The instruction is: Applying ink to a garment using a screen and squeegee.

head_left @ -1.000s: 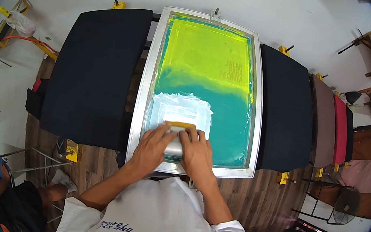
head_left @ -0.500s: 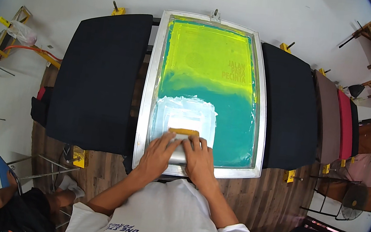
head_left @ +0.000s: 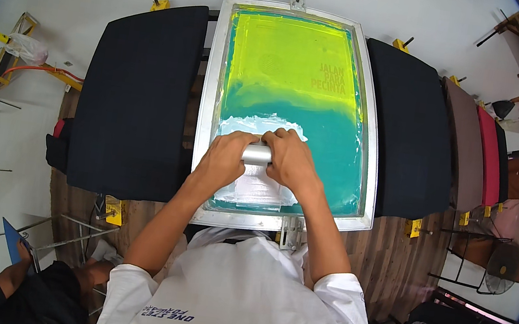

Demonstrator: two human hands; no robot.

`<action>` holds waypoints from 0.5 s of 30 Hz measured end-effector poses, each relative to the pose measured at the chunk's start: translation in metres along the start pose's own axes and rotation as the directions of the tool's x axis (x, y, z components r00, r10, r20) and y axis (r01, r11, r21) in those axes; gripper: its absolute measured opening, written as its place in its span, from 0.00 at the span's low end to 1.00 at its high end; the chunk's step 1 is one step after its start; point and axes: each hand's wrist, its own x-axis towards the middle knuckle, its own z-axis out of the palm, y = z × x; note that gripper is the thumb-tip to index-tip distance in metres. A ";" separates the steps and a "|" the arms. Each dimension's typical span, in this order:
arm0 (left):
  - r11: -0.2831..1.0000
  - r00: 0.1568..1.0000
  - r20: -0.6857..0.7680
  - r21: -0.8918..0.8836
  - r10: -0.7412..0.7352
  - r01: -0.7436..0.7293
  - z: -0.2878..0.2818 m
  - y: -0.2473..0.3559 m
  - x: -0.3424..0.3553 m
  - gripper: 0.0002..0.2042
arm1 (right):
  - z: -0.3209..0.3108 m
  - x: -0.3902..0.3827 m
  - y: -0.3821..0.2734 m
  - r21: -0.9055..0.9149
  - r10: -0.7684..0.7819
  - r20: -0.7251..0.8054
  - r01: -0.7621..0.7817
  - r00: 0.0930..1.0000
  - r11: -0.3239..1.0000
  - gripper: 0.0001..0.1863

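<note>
My left hand (head_left: 227, 157) and my right hand (head_left: 288, 159) are closed side by side over a squeegee with a silver metal handle (head_left: 257, 155). The squeegee stands on the screen printing frame (head_left: 367, 177), whose rim is silver metal. Its mesh is yellow-green at the far end and teal (head_left: 334, 152) nearer me. White ink (head_left: 258, 123) lies smeared beyond my fingers, and a pale rectangle (head_left: 259, 188) shows between my wrists. The blade's lower edge is hidden by my hands and the handle.
Black-covered boards stand left (head_left: 136, 98) and right (head_left: 410, 130) of the frame. Farther right are brown (head_left: 464, 144) and red (head_left: 489, 154) boards. A metal clamp (head_left: 291, 233) sits at the frame's near edge. Another person (head_left: 48, 295) sits at lower left, holding a blue flat object (head_left: 14, 240).
Both hands have slid the squeegee away from me across the mesh, uncovering the pale rectangle nearer me. My arms are stretched farther out, and the whole view has shifted slightly.
</note>
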 end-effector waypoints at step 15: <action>0.986 0.938 0.320 -0.059 -0.132 0.159 -0.002 0.048 -0.077 0.20 | -0.004 -0.087 -0.029 0.143 0.005 0.220 -0.037 0.976 0.989 0.20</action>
